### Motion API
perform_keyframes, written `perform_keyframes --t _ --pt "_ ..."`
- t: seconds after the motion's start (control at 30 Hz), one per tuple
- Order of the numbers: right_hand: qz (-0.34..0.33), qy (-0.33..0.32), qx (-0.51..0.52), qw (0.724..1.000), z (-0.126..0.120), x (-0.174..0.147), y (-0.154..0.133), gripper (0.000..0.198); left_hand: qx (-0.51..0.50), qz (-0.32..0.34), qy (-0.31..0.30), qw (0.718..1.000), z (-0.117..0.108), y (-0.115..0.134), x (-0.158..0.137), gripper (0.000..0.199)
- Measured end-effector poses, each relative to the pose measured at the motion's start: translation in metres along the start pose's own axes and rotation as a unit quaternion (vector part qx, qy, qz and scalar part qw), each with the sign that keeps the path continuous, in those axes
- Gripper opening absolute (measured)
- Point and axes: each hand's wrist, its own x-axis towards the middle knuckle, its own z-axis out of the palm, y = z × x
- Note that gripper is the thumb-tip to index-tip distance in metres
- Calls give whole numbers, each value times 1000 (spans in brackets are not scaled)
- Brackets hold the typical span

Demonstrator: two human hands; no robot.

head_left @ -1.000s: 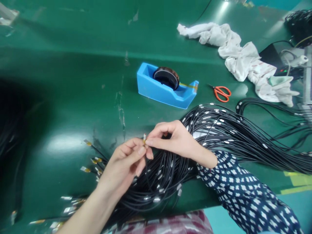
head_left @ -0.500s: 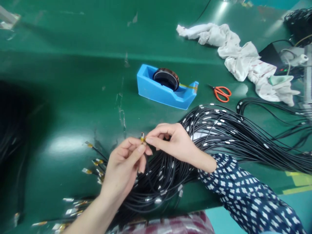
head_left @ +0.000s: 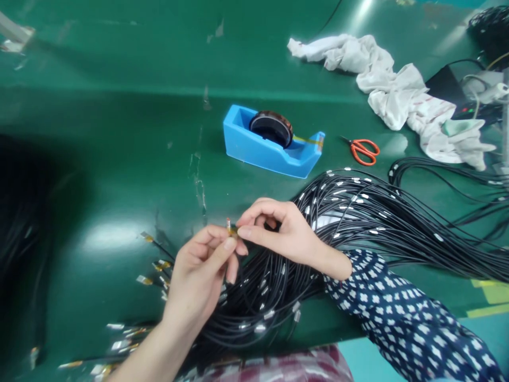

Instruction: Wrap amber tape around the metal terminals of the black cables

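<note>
Between its thumb and fingers, my left hand pinches the end of a black cable, with the small metal connector pointing up. My right hand is closed at thumb and forefinger on a short piece of amber tape that meets the connector's base. The fingertips of both hands almost touch. Most of the held cable is hidden behind the left hand. Under and beside the hands lies a large bundle of black cables with small white tags. Several cable ends with amber tape stick out left of my left wrist.
A blue tape dispenser holding an amber tape roll stands beyond the hands. To its right lie orange-handled scissors. Crumpled white cloth stretches toward a black box at upper right. Dark cables hang blurred at far left.
The connector has turned slightly and tilts more to the left in my fingers. The amber tape shows more sideways between the hands. Both hands have otherwise stayed almost in place.
</note>
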Motion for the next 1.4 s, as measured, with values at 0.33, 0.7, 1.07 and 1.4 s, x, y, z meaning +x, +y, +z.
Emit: perform_keyframes --t 0.33,0.7,1.07,1.4 --pt "-15 -15 28 999 0 0 3 12 -28 -32 -13 999 0 -2 -1 12" --pt "-13 -17 29 999 -1 4 13 9 -36 -62 -32 997 0 -7 2 15" --pt "40 -186 83 978 -22 9 -2 12 -10 -143 -158 977 -2 -7 -2 33" --pt "-12 -328 26 944 -33 13 -11 5 -2 -188 -242 952 -4 -12 -3 37"
